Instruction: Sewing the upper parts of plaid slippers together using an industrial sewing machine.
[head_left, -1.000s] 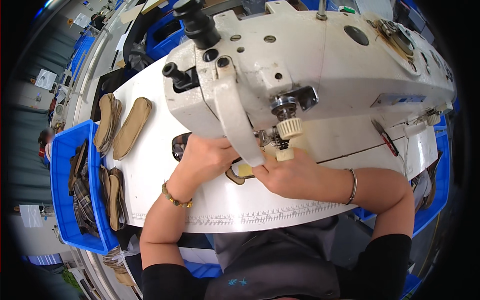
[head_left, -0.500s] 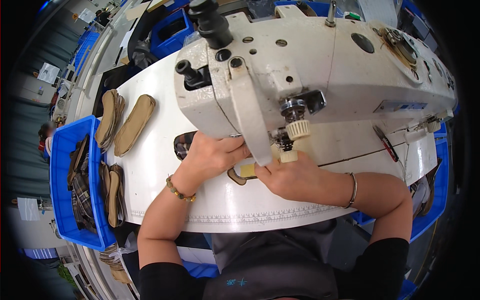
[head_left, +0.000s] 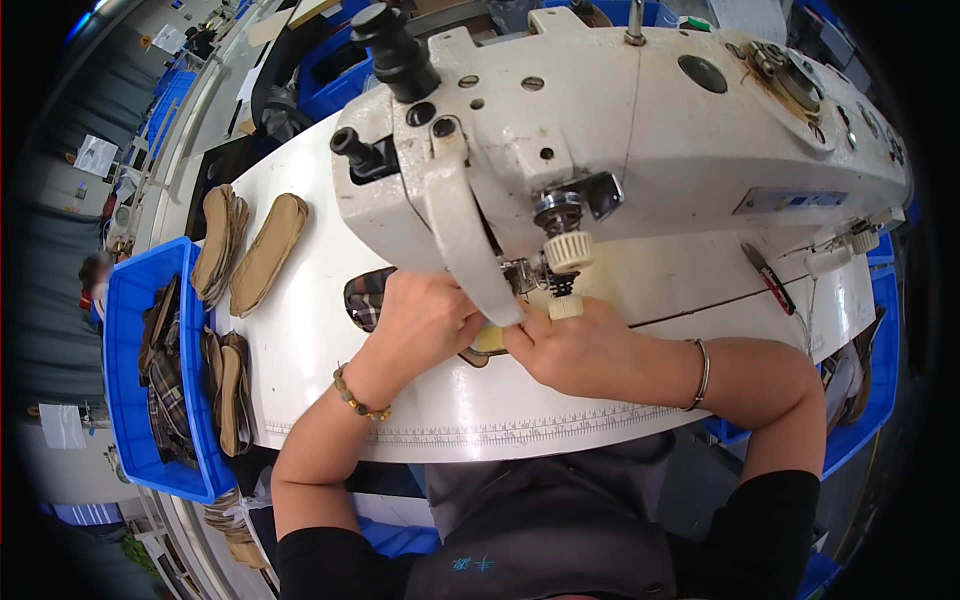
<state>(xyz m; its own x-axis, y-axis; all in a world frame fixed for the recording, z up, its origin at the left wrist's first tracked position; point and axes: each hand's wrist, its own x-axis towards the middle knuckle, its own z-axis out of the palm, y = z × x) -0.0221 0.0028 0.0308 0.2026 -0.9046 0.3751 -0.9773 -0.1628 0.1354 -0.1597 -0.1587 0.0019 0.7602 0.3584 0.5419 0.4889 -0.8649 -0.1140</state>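
Observation:
A plaid fabric shoe piece with a dark edge (head_left: 366,298) lies on the white sewing table, its left end showing past my left hand (head_left: 425,318). My left hand is closed, its fingers bent down on the work. Between my hands shows a tan-edged sole piece (head_left: 474,357) with a yellow patch (head_left: 490,340). My right hand (head_left: 575,350) pinches the work beside that patch, just below the sewing machine's tension knobs (head_left: 569,253). The machine's pale lever (head_left: 466,235) and my own fingers hide the needle area and much of the work.
The white sewing machine (head_left: 680,150) spans the far side. Tan sole pieces (head_left: 268,255) lie at the left, beside a blue bin (head_left: 205,440) of plaid and tan pieces. Red-and-black thread snips (head_left: 770,280) lie at the right. A printed ruler (head_left: 520,437) follows the near edge.
My left hand has drawn its fingertips lower, nearer my right thumb, covering more of the sole piece. My right hand stays almost in place. The view has shifted slightly.

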